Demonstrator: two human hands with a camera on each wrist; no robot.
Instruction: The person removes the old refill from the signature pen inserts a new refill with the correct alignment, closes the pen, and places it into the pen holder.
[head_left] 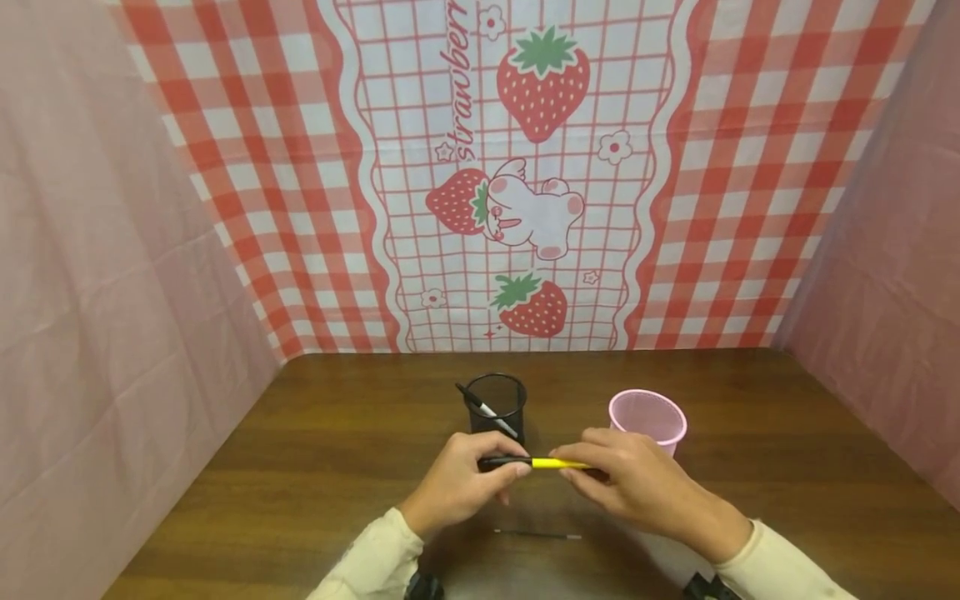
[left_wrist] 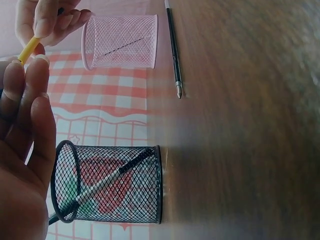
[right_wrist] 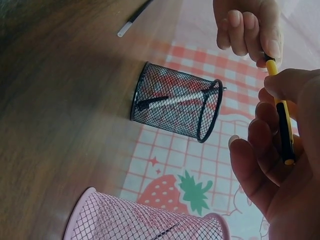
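Note:
A yellow and black pen [head_left: 553, 463] is held level between both hands above the table. My left hand [head_left: 457, 479] pinches its black end between thumb and fingers. The right hand [head_left: 637, 479] pinches the yellow part; in the right wrist view the pen's other black section [right_wrist: 285, 132] lies along the curled fingers. Below the hands, on the table, lies a thin dark pen refill [head_left: 537, 534] with a pale end, its metal tip [left_wrist: 179, 91] visible in the left wrist view. Neither hand touches it.
Behind the left hand stands a black mesh pen cup [head_left: 497, 400] with a black and white pen [head_left: 491, 414] leaning in it. A pink mesh cup [head_left: 648, 408] stands behind the right hand, holding a thin dark stick [left_wrist: 122, 47]. A patterned cloth [head_left: 517, 200] hangs at the table's back.

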